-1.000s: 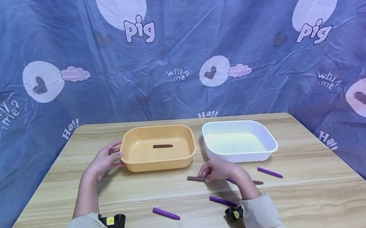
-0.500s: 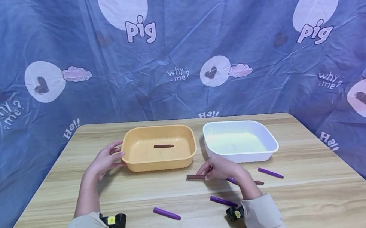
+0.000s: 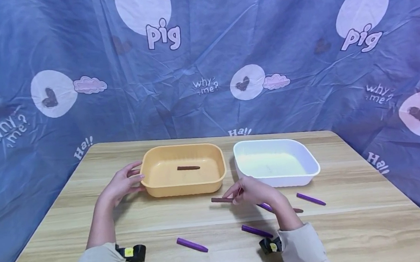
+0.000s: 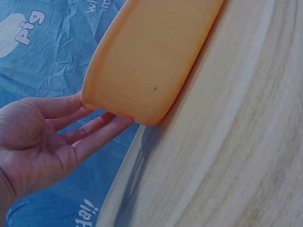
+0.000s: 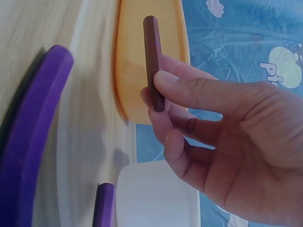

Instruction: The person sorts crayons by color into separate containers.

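My right hand (image 3: 253, 191) pinches a brown crayon (image 5: 152, 52) between thumb and fingers, just in front of the two boxes; the crayon's blunt end points left. At the left end of an orange plastic box (image 3: 185, 189), my left hand (image 3: 120, 187) touches the wall with extended fingers. Seen from the left wrist, those fingertips (image 4: 127, 120) lie along the box's end and rim. Inside this box rests another brown crayon (image 3: 188, 168). A purple crayon (image 3: 265, 207) and one more brown crayon (image 3: 298, 210) show partly behind my right wrist.
To the right of the orange box stands a white plastic box (image 3: 289, 180). Purple crayons lie on the wooden table: one at the front left (image 3: 192, 245), one beside the right wrist camera (image 3: 257, 231), one at the right (image 3: 311, 199). A blue printed cloth (image 3: 175, 96) hangs behind.
My right hand has raised the brown crayon a little off the table and shifted slightly left with it. The left hand stays at the orange box.
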{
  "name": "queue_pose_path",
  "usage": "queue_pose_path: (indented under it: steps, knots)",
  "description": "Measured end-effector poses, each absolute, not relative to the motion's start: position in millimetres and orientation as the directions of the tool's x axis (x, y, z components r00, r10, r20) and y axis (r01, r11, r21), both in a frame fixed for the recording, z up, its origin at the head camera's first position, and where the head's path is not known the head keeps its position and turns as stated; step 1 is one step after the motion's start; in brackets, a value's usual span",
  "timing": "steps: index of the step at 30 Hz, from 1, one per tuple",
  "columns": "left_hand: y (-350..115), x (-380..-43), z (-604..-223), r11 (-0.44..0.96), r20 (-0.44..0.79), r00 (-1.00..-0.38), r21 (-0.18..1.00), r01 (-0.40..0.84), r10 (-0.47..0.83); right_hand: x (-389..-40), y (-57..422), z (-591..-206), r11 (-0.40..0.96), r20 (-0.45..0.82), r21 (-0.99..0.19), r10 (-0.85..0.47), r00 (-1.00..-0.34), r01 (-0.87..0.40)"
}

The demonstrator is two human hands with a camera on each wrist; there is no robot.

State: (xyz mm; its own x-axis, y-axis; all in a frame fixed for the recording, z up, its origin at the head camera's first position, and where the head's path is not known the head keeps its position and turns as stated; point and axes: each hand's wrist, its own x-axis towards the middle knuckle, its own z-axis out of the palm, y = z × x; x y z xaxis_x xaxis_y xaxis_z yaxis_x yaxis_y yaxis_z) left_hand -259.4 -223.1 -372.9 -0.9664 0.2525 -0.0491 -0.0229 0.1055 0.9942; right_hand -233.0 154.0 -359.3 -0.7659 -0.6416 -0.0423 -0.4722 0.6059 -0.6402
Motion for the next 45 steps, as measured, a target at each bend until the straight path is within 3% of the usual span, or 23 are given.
queue_pose_path:
  steps: [22,45]
  knots:
    - [-221,-262,-377,0.114,-0.056,-0.966,0.993,-0.027,0.252,-226,153,-346,0.558,0.076,-0.629,-0.648,-0.758,-0.541]
    - [-225,-262,-375,0.106,-0.052,-0.970,0.994,-0.028,0.238,-251,120,-311,0.577,0.117,-0.578,-0.641,-0.758,-0.577]
